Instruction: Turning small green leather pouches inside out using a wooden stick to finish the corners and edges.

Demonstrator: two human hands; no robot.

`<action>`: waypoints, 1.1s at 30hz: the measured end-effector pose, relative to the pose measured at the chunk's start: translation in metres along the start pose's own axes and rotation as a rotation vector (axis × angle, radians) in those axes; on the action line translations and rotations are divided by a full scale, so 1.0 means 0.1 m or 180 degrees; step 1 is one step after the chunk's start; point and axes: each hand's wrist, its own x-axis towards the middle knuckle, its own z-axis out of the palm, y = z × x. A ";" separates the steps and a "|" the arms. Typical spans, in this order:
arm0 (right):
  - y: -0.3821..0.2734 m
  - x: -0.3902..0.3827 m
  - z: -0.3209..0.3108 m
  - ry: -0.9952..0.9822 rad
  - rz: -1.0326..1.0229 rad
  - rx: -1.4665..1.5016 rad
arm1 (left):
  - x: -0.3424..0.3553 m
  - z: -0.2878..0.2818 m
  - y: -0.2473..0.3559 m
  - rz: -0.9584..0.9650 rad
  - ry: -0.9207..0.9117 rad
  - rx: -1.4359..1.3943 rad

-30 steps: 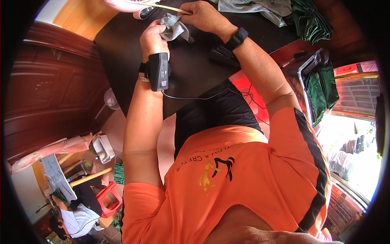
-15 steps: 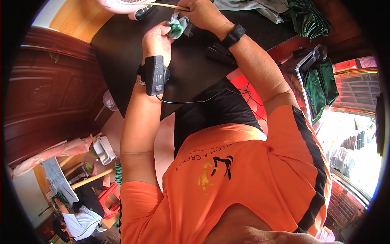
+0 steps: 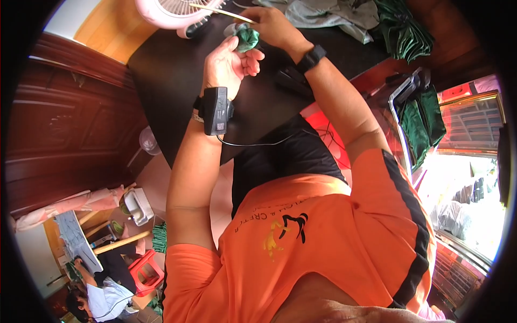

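Note:
Over the dark tabletop (image 3: 258,94), my left hand (image 3: 223,67) pinches a small bunched piece of shiny green fabric (image 3: 247,40) by its near side, its other fingers curled loosely below. A paler grey part of the piece shows at its far left. My right hand (image 3: 277,29), just to the right of the fabric, is closed around a thin light-coloured stick (image 3: 223,12). The stick points left, its far end in front of the fan. My right fingertips are partly hidden, so I cannot tell whether they touch the fabric.
A pink fan (image 3: 172,13) stands at the far left of the table. Grey cloth (image 3: 323,13) and a stack of folded green fabric (image 3: 404,32) lie far right. A cable (image 3: 258,144) runs from my left wrist device. Another person (image 3: 105,293) sits at lower left.
My left hand and the fabric have moved right and slightly nearer. The fabric shows more green and less grey. The stick stands apart from the fabric, reaching toward the fan.

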 end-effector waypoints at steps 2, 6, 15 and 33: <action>-0.06 -0.01 -0.02 0.0378 0.0425 -0.0283 | -0.01 -0.11 0.02 0.0150 0.0112 -0.0059; -0.34 -0.03 -0.07 -0.0370 0.0972 0.0861 | -0.03 -0.20 0.03 0.0205 0.0659 -0.0133; -0.33 -0.06 0.00 -0.1018 0.1095 0.1003 | -0.03 0.01 -0.03 0.0147 0.1039 0.0844; -0.13 0.01 -0.16 -0.0535 0.1093 0.0509 | -0.09 0.16 0.05 0.2387 0.1384 0.2895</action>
